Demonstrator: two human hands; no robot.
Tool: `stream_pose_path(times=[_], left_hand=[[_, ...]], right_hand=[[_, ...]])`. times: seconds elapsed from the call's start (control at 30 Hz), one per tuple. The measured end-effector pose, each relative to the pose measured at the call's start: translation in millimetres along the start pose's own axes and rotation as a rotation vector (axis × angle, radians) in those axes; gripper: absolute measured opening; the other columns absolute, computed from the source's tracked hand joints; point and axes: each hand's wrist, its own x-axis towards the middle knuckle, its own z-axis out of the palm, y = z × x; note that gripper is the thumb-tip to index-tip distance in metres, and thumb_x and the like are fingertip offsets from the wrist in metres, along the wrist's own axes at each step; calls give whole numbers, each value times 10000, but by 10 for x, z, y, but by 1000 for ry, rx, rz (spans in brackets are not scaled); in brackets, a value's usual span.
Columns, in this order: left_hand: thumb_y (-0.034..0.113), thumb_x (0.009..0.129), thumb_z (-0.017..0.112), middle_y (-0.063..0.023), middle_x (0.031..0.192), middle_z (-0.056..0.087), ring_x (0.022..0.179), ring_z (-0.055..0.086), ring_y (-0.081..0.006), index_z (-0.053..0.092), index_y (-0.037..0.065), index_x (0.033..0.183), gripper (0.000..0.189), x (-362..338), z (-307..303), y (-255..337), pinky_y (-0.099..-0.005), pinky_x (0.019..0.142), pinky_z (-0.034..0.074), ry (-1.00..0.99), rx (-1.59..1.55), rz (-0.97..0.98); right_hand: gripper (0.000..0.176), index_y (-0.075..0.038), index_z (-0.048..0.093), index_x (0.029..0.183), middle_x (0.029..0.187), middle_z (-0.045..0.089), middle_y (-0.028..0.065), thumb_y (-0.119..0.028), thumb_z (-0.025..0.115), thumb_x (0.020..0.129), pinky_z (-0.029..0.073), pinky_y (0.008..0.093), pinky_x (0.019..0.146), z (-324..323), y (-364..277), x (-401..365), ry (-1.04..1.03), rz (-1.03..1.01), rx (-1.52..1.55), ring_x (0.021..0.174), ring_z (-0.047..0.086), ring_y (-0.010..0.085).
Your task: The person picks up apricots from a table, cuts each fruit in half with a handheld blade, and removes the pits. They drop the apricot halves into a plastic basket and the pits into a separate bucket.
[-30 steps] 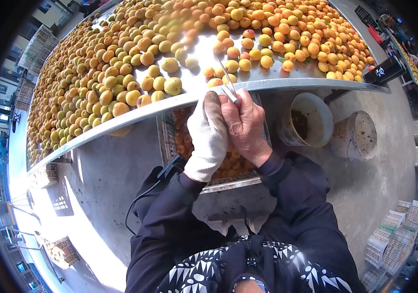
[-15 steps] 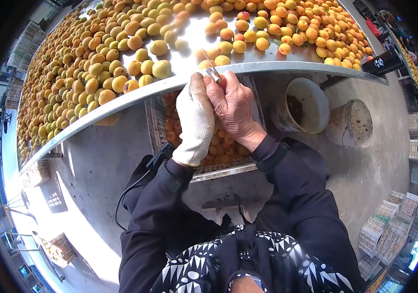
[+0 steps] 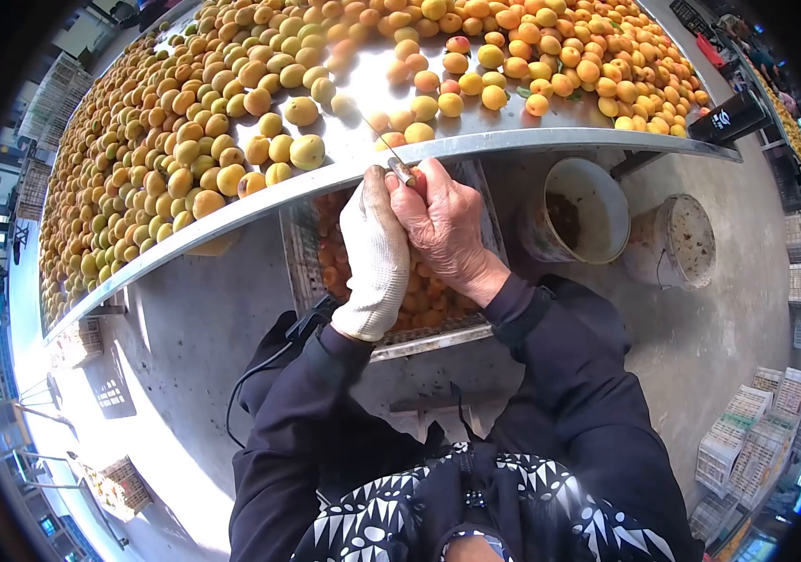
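My bare right hand [image 3: 442, 220] is closed round a small knife [image 3: 401, 170], whose thin blade points up and left over the table edge. My left hand [image 3: 372, 253], in a white glove with a stained thumb, presses against the right hand. Its fingers are curled, and what they hold, if anything, is hidden. Many yellow-orange apricots [image 3: 307, 152] lie on the metal table [image 3: 475, 142] just beyond both hands. Beneath the hands is a crate [image 3: 428, 339] with orange fruit pieces in it.
Two dirty white buckets, one open [image 3: 597, 201] and another [image 3: 686, 242] beside it, stand on the floor at right. A black object [image 3: 728, 120] is at the table's right corner. Stacked crates [image 3: 747, 431] stand at far right, and a crate [image 3: 115, 482] is at lower left.
Both hands sit slightly lower in the view, still together. The knife blade shows more clearly and leans further left. The table and its fruit have shifted slightly with the view.
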Motion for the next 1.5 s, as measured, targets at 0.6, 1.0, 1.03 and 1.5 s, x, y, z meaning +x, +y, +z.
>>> stream_pose_path(times=[0.6,1.0,1.03,1.5], left_hand=[[416,1009,470,42,745,588,589,542,-89,607,228,987,234,-75,-237,-18,-231,469,393,-173,-280,-847],[445,1003,524,-67,841,601,735,578,-139,613,-38,1086,498,124,-545,122,-255,624,466,-385,-669,-505],[420,1006,523,-95,879,604,772,570,-168,596,-42,1132,484,125,-561,159,-275,667,460,-419,-720,-480],[336,995,563,-124,1155,613,1037,616,-208,458,-17,1334,500,60,-513,359,-318,888,487,-489,-441,-95]], right_hand=[[273,-61,508,793,668,595,113,-250,682,887,491,386,511,-127,239,-104,-241,-341,-174,595,630,297],[137,-5,609,984,732,601,-12,-139,620,957,439,206,578,-471,-102,23,1,326,538,648,516,32],[140,-5,610,987,737,603,-12,-142,621,956,438,204,578,-487,-76,12,-30,310,506,648,515,28],[147,-43,618,950,694,578,-21,-186,586,958,365,193,464,-584,-163,-34,-223,447,654,515,447,18]])
